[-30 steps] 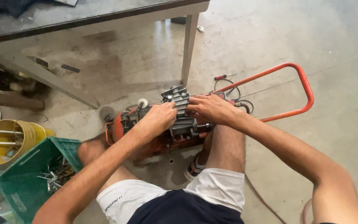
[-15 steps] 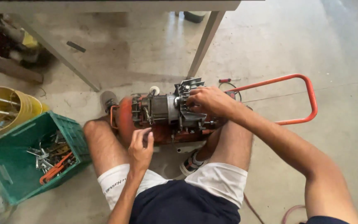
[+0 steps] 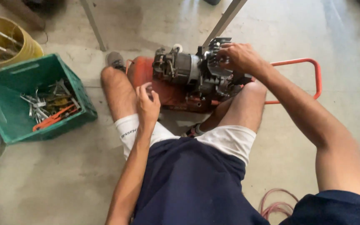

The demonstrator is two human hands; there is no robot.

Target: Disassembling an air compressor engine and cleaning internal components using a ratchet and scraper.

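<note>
right hand (image 3: 239, 56): fingers gripping the finned head of the compressor (image 3: 188, 77)
left hand (image 3: 147, 104): resting on thigh, fingers curled around something small, unclear
compressor: lying on floor between the legs
crate (image 3: 5, 125): green, holding tools, at left

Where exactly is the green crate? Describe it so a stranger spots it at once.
Start at the orange compressor between the seated person's knees, then look to the person's left across the concrete floor. The green crate sits there beside a yellow bucket, the only container holding loose hand tools.
</note>
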